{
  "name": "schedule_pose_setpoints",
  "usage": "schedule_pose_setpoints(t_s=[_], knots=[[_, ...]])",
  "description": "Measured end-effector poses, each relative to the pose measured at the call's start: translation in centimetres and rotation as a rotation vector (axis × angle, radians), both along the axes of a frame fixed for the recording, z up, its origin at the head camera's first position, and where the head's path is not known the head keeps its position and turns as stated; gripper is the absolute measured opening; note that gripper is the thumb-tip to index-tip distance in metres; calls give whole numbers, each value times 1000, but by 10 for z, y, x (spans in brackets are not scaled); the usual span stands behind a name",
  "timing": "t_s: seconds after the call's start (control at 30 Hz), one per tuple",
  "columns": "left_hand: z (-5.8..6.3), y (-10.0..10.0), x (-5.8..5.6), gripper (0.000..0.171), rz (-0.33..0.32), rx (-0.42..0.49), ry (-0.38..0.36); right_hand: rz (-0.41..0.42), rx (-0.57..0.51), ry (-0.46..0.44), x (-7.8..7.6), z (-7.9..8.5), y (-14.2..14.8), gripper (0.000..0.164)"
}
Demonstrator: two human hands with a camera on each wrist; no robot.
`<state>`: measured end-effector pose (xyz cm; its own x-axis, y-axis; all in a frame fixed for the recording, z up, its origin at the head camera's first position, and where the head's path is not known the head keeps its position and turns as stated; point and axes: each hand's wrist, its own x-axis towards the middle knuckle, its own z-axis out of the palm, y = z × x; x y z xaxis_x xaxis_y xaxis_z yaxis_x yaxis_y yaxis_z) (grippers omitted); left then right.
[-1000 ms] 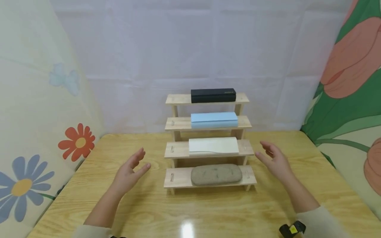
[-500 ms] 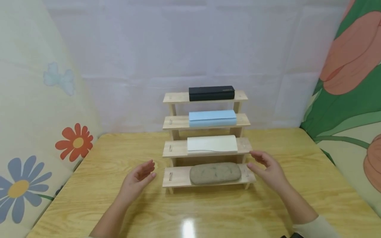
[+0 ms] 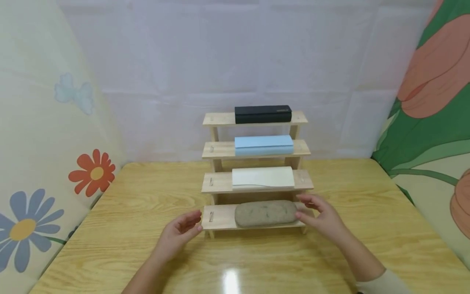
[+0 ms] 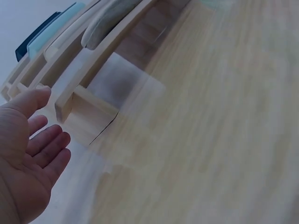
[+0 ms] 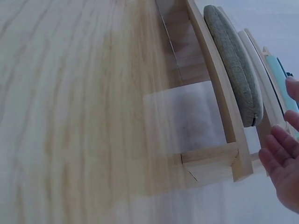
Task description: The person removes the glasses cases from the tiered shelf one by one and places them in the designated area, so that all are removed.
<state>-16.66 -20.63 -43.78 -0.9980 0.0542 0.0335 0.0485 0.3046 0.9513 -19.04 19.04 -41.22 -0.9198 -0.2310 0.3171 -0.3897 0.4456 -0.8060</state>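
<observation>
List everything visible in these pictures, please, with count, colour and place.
wood-grain table: 1, yellowish, foreground
four-tier wooden stand: 1, pale, on table
oblong black case: 1, black, top tier
oblong blue case: 1, pale blue, second tier
oblong cream case: 1, cream, third tier
rounded fabric pouch: 1, greyish, bottom tier
plain cloth backdrop: 1, whitish, behind
floral hangings: 2, multicoloured, both sides
sleeve: 1, cream, lower right
left hand: 1, bare, beside stand
right hand: 1, bare, beside pouch

Both hands (image 3: 177,234) (image 3: 324,219) well apart, loosely cupped.
</observation>
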Motion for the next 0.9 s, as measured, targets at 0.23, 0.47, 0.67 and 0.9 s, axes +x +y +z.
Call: schedule_pose_setpoints(t_s=[0.23, 0.47, 0.67, 0.9], knots=[[-7, 8, 2, 43, 26, 36, -4, 49, 34, 10, -3, -6, -6, 41], [-10, 9, 3, 42, 48, 56, 6, 62, 88, 77, -8, -12, -13, 42], [-14, 11, 3, 41, 61, 97, 9, 60, 121, 46, -13, -14, -18, 46], [-15, 13, 4, 39, 85, 125, 5, 81, 175, 3, -16, -11, -25, 52]])
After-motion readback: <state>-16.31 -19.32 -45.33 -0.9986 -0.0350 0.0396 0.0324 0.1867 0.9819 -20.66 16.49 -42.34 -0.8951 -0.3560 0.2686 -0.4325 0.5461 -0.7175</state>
